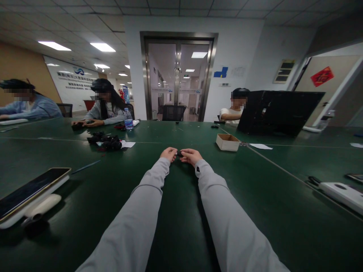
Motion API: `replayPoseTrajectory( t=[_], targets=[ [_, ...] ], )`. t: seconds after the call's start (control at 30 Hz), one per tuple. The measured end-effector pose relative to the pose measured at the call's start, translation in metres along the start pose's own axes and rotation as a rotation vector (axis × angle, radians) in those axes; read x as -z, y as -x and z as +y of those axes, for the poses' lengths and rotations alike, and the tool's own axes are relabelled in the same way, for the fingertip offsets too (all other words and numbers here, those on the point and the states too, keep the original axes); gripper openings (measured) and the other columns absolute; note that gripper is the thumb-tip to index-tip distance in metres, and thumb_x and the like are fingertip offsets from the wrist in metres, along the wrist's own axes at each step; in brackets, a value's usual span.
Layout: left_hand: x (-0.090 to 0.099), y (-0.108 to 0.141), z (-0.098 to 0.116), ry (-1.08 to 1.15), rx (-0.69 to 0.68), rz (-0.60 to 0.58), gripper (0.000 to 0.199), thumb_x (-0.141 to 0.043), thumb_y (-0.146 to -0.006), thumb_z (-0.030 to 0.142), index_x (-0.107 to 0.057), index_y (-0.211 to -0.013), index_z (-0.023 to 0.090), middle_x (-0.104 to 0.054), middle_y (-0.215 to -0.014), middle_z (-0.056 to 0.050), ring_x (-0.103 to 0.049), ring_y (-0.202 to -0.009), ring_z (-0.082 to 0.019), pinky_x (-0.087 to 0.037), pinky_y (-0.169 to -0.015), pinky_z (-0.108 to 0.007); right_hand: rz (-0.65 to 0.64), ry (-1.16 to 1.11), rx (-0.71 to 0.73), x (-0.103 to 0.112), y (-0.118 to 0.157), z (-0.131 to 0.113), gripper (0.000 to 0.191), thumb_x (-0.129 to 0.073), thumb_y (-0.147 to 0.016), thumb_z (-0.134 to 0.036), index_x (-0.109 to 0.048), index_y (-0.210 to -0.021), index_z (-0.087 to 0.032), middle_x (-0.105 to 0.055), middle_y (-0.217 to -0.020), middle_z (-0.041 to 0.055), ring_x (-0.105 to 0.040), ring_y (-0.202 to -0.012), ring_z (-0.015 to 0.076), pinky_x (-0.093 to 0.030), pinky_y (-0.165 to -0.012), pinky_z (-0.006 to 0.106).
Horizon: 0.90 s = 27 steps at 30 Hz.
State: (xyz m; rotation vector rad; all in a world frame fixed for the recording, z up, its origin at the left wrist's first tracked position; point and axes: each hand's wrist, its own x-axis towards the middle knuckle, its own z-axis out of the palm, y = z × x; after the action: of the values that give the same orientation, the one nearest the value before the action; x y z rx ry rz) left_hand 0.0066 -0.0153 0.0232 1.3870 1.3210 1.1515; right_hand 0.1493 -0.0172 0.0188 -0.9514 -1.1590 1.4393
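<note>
Head camera: the two bare hands meet at the centre of the frame, above the green table [244, 181], with a small dark piece [179, 153] between them. It is too small here to tell what it is, or whether it is one part or two. The left hand [169, 154] is nearly closed, fingertips drawn into a pinch on the piece's left end; the right hand [191, 155] has thumb and fingers brought together on its right end. Neither palm seems to support it.

The likeliest trouble is a slip: with so little to grip, uneven pressure from the fingertips could shoot the piece out. Being dark, it would be hard to spot on this dim, dark green surface, more so if it skidded into the black clutter [109, 141] left of and beyond the hands. Pulling or twisting hard could also bend or break a part that small, and a sudden release could throw either hand outward. The open box [227, 142], right of centre and a little beyond the right hand, could be knocked by a wide swing that way. The fingers also cover much of the piece, so a crooked hold could go unnoticed.
</note>
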Motion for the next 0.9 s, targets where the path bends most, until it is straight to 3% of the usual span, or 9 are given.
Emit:
replayPoseTrajectory(
  t=[0.1,0.23,0.37,0.5,0.63,0.77,0.9],
  targets=[
    [0.0011,-0.0005,0.0004,0.001,-0.015,0.000,0.024,-0.053,-0.074,0.024,-0.054,-0.097,0.015,-0.047,-0.054,0.004,-0.041,-0.040,-0.005,-0.032,-0.037,-0.015,-0.004,-0.002,0.006,-0.0007,0.0016,-0.0008,0.010,-0.062,-0.074,-0.005,-0.059,-0.082,-0.010,-0.063,-0.062,0.0051,-0.062,-0.052,0.0139,-0.054,-0.047,0.020],
    [0.0023,-0.0008,0.0015,-0.041,0.041,-0.033,0.026,-0.042,-0.081,0.032,-0.057,-0.091,0.014,-0.043,-0.045,0.004,-0.036,-0.034,-0.006,-0.028,-0.035,-0.017,0.002,0.002,-0.010,-0.0024,0.0034,-0.0029,0.011,-0.057,-0.076,-0.002,-0.058,-0.084,-0.009,-0.062,-0.058,0.0052,-0.062,-0.051,0.0141,-0.053,-0.047,0.020],
    [0.0026,-0.0002,0.0025,-0.016,0.048,-0.037,0.024,-0.048,-0.076,0.022,-0.055,-0.098,0.015,-0.044,-0.049,0.005,-0.037,-0.035,-0.005,-0.027,-0.036,-0.016,-0.003,-0.007,-0.026,-0.0032,0.0036,-0.0048,0.013,-0.052,-0.077,0.001,-0.057,-0.085,-0.008,-0.063,-0.059,0.0056,-0.062,-0.050,0.0136,-0.053,-0.046,0.020],
    [0.0035,-0.0015,0.0007,-0.027,0.070,-0.055,0.028,-0.040,-0.081,0.031,-0.056,-0.096,0.013,-0.043,-0.045,0.004,-0.034,-0.032,-0.006,-0.024,-0.034,-0.017,-0.009,-0.016,-0.022,-0.0016,0.0028,-0.0044,0.012,-0.056,-0.076,-0.001,-0.058,-0.085,-0.009,-0.064,-0.062,0.0060,-0.062,-0.050,0.0137,-0.054,-0.047,0.021],
    [0.0044,-0.0032,-0.0018,-0.026,0.041,-0.055,0.028,-0.050,-0.076,0.023,-0.053,-0.102,0.014,-0.047,-0.051,0.004,-0.038,-0.036,-0.005,-0.026,-0.035,-0.016,-0.013,-0.004,-0.019,-0.0004,0.0016,-0.0027,0.013,-0.060,-0.073,-0.002,-0.059,-0.084,-0.009,-0.062,-0.058,0.0052,-0.062,-0.052,0.0140,-0.053,-0.048,0.020],
    [0.0046,-0.0035,-0.0028,-0.014,0.054,-0.064,0.033,-0.041,-0.081,0.037,-0.055,-0.098,0.012,-0.047,-0.049,0.003,-0.035,-0.033,-0.005,-0.024,-0.034,-0.016,-0.022,-0.003,-0.015,-0.0002,0.0010,-0.0019,0.013,-0.057,-0.075,0.000,-0.058,-0.085,-0.009,-0.062,-0.056,0.0048,-0.062,-0.051,0.0138,-0.053,-0.048,0.020],
    [0.0041,-0.0019,-0.0015,-0.026,0.043,-0.026,0.028,-0.049,-0.078,0.032,-0.055,-0.099,0.015,-0.049,-0.054,0.003,-0.038,-0.036,-0.004,-0.026,-0.036,-0.015,-0.031,-0.006,-0.016,0.0002,0.0007,-0.0020,0.015,-0.061,-0.072,-0.002,-0.058,-0.085,-0.009,-0.062,-0.056,0.0039,-0.062,-0.053,0.0144,-0.054,-0.049,0.021]
  ],
)
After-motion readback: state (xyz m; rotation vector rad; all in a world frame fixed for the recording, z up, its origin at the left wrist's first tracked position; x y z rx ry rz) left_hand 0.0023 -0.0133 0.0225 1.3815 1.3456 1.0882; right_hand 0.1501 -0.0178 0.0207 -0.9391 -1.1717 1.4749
